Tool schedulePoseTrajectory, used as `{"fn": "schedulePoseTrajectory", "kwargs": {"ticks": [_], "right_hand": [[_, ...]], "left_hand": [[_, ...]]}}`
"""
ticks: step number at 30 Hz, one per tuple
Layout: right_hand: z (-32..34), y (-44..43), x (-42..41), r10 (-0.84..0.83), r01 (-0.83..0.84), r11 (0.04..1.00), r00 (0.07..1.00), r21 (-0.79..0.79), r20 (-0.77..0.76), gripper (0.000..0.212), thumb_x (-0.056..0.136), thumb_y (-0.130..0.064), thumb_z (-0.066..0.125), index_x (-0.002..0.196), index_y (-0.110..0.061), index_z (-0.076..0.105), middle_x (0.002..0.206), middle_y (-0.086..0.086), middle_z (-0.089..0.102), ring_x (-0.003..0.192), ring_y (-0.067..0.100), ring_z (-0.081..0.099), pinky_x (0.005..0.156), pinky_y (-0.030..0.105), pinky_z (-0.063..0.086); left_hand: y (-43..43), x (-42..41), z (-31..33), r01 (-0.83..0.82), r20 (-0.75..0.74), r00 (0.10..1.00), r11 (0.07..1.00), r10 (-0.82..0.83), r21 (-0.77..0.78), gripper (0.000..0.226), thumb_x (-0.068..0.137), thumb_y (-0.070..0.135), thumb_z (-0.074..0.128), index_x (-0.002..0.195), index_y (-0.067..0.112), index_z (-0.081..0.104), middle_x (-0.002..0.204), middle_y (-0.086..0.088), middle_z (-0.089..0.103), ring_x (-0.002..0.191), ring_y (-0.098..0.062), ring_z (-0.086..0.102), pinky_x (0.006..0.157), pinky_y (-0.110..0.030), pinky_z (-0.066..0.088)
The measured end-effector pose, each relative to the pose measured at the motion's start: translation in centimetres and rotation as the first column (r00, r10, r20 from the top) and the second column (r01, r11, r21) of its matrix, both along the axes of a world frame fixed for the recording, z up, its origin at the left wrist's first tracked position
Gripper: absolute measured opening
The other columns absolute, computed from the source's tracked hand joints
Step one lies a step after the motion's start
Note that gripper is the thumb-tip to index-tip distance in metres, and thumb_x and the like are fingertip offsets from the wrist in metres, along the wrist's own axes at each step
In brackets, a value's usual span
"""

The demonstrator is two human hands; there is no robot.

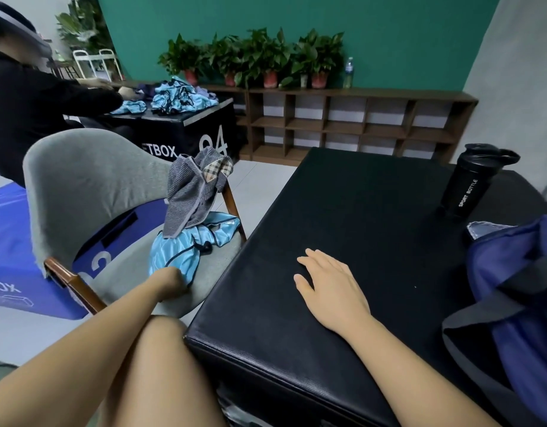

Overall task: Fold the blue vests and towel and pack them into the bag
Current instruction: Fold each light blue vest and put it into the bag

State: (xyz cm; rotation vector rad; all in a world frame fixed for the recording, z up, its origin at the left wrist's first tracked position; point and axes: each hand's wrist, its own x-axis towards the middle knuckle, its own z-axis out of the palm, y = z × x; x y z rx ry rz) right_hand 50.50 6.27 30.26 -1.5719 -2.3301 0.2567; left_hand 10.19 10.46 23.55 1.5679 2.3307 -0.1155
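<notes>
Shiny light-blue vests (186, 251) lie crumpled on the seat of a grey chair (81, 186) to my left. A grey striped towel (195, 192) hangs over the chair's arm and rests on the vests. My left hand (170, 283) grips the near edge of the blue vests, its fingers buried in the cloth. My right hand (330, 285) rests flat, fingers straight, on the black padded box (343, 211) in front of me. A dark blue bag (518, 291) with black straps stands on the box at the right edge.
A black sport bottle (472, 183) stands at the box's far right. Another person (25, 100) sits at a second black box (179, 131) with more blue cloth. A blue box (10, 251) lies behind the chair. Shelves with potted plants (253, 57) line the green wall.
</notes>
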Motion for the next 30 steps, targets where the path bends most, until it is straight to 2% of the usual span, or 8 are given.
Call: {"fn": "schedulePoseTrajectory", "kwargs": {"ticks": [3,6,10,14,16,22,27,30], "right_hand": [[-0.1,-0.2,0.0,-0.010,0.010,1.000,1.000,0.005,-0.015,0.050,0.112,-0.051,0.036,0.157,-0.031,0.045,0.172,-0.010,0.031,0.160,0.010,0.019,0.129,0.031,0.014],[0.0,-1.1,0.0,-0.026,0.026,1.000,0.999,0.005,-0.028,0.050,0.111,-0.050,0.036,0.157,-0.030,0.046,0.171,-0.010,0.033,0.160,0.010,0.021,0.129,0.031,0.016],[0.7,-2.3,0.1,-0.027,0.023,0.998,0.997,-0.064,-0.067,0.050,0.110,-0.048,0.042,0.156,-0.030,0.048,0.170,-0.009,0.035,0.159,0.010,0.022,0.130,0.031,0.015],[3.1,-3.5,0.3,-0.089,0.027,0.966,0.969,-0.258,-0.232,0.047,0.106,-0.045,0.051,0.151,-0.030,0.053,0.153,-0.007,0.053,0.145,0.017,0.045,0.121,0.037,0.035],[4.3,-4.5,0.4,-0.090,0.009,0.955,0.961,-0.296,-0.262,0.047,0.105,-0.047,0.053,0.149,-0.031,0.054,0.145,-0.007,0.057,0.138,0.016,0.051,0.115,0.035,0.040],[8.8,-7.0,0.6,-0.007,-0.065,0.967,0.960,-0.245,-0.279,0.044,0.105,-0.044,0.056,0.144,-0.026,0.060,0.145,-0.005,0.059,0.135,0.014,0.054,0.114,0.031,0.040],[13.0,-8.3,1.0,0.028,-0.089,0.982,0.943,-0.167,-0.333,0.044,0.104,-0.046,0.059,0.144,-0.028,0.060,0.145,-0.006,0.061,0.133,0.013,0.056,0.115,0.036,0.044],[15.8,-9.5,1.5,0.047,-0.104,0.987,0.916,-0.123,-0.399,0.041,0.103,-0.044,0.061,0.141,-0.028,0.062,0.141,-0.008,0.063,0.129,0.009,0.058,0.111,0.031,0.046]], "left_hand": [[-0.8,0.6,0.9,0.022,0.048,0.998,0.993,-0.028,0.119,0.019,0.095,0.029,0.068,0.098,0.010,0.069,0.097,-0.009,0.071,0.095,-0.031,0.067,0.073,-0.034,0.046],[-2.0,2.1,2.0,0.002,0.130,0.991,0.954,-0.043,0.301,0.010,0.093,0.020,0.068,0.087,0.015,0.062,0.082,-0.003,0.067,0.084,-0.028,0.063,0.068,-0.034,0.040],[-3.8,3.3,4.5,-0.047,0.221,0.973,0.877,-0.068,0.478,0.011,0.089,0.015,0.067,0.083,0.019,0.058,0.071,-0.003,0.069,0.067,-0.026,0.067,0.067,-0.038,0.053],[-5.5,5.5,9.2,-0.037,0.222,0.968,0.800,-0.121,0.598,0.011,0.089,0.010,0.068,0.085,0.013,0.059,0.072,-0.004,0.068,0.067,-0.025,0.063,0.059,-0.035,0.044],[-6.0,6.5,11.7,-0.015,0.210,0.965,0.763,-0.158,0.646,0.012,0.090,0.010,0.068,0.085,0.015,0.059,0.075,-0.003,0.068,0.069,-0.023,0.061,0.061,-0.036,0.041],[-8.2,10.2,18.7,0.078,0.177,0.935,0.666,-0.306,0.742,0.016,0.094,0.014,0.068,0.084,0.023,0.058,0.077,0.002,0.067,0.069,-0.017,0.060,0.062,-0.034,0.045],[-10.3,14.1,24.5,0.148,0.149,0.885,0.570,-0.441,0.808,0.013,0.094,0.015,0.066,0.085,0.022,0.060,0.079,0.002,0.068,0.075,-0.019,0.063,0.069,-0.034,0.048],[-11.8,16.7,28.3,0.180,0.130,0.843,0.500,-0.522,0.847,0.012,0.095,0.015,0.066,0.087,0.023,0.062,0.083,0.004,0.069,0.075,-0.017,0.063,0.069,-0.034,0.048]]}}
